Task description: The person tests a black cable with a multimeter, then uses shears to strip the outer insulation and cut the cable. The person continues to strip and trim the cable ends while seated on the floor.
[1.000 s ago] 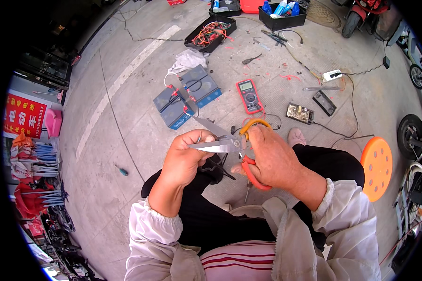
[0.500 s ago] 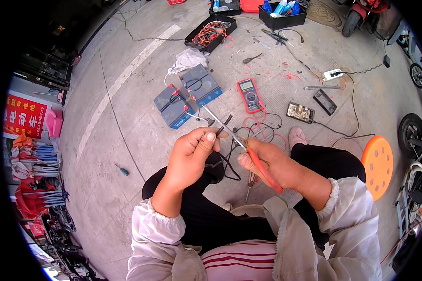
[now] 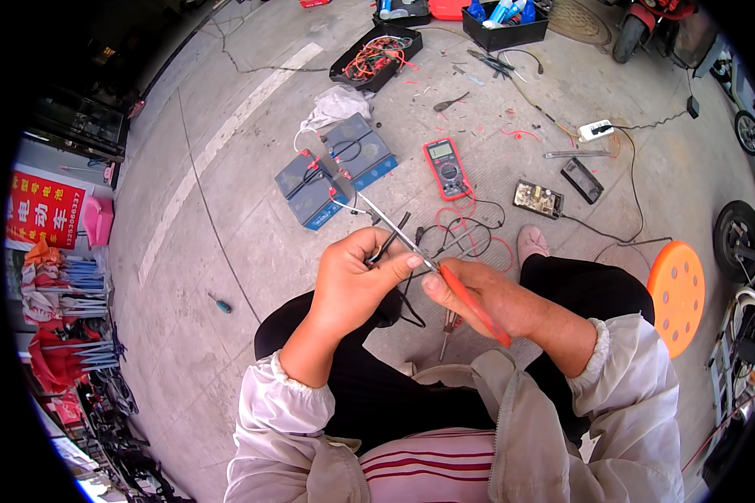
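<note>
In front of my knees, my left hand (image 3: 346, 281) is closed around a black cable (image 3: 387, 246), its thumb reaching to the blades beside it. My right hand (image 3: 512, 303) grips a pair of scissors (image 3: 476, 308) by the orange-red handles, long metal blades slanting up and left across the cable. Whether the blades bite into the cable cannot be made out. Just beyond the blade tips sit two grey-and-blue batteries (image 3: 359, 147) joined by short leads. A red multimeter (image 3: 448, 170) lies farther on, its leads tangled near my hands.
An opened charger (image 3: 538, 199) with bare circuitry lies at right, by its black cover (image 3: 581, 181). Farther off stand a black tray of wires (image 3: 376, 57) and a bin of bottles (image 3: 505, 35). An orange stool (image 3: 676, 299) is at my right, a small screwdriver (image 3: 220, 303) at left.
My left hand has shifted slightly right, nearer to my right hand, its thumb now against the scissors. The scissors have turned a little and the cable end has moved slightly.
</note>
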`<state>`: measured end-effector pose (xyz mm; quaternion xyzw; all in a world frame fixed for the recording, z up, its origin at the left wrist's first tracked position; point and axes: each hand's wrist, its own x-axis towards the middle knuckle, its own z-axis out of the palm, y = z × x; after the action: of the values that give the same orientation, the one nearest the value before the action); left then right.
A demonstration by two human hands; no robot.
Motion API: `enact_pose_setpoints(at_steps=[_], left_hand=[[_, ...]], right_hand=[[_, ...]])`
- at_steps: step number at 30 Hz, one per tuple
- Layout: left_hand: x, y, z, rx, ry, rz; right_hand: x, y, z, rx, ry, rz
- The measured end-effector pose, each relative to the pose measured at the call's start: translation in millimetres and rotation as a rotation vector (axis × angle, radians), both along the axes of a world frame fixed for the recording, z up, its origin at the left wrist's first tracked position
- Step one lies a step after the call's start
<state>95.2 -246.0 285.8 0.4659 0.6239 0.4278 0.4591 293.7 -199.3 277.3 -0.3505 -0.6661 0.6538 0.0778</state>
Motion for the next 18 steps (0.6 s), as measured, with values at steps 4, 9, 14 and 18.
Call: enact_pose_setpoints(at_steps=[4, 9, 14, 18], left_hand=[[-1.1, 0.0, -9.5, 0.017, 0.000, 0.012], [1.8, -1.5, -3.0, 0.022, -0.021, 0.049], [4.9, -1.4, -2.3, 0.061, 0.016, 0.115], [7.7, -0.2, -0.8, 0.048, 0.018, 0.141]], right_hand=[[-0.9, -3.0, -1.1, -0.015, 0.002, -0.011], [-1.6, -3.3, 2.7, -0.027, 0.051, -0.013], [-5.0, -5.4, -0.3, -0.059, 0.072, -0.059], [-8.0, -8.7, -5.9, -0.039, 0.089, -0.110]])
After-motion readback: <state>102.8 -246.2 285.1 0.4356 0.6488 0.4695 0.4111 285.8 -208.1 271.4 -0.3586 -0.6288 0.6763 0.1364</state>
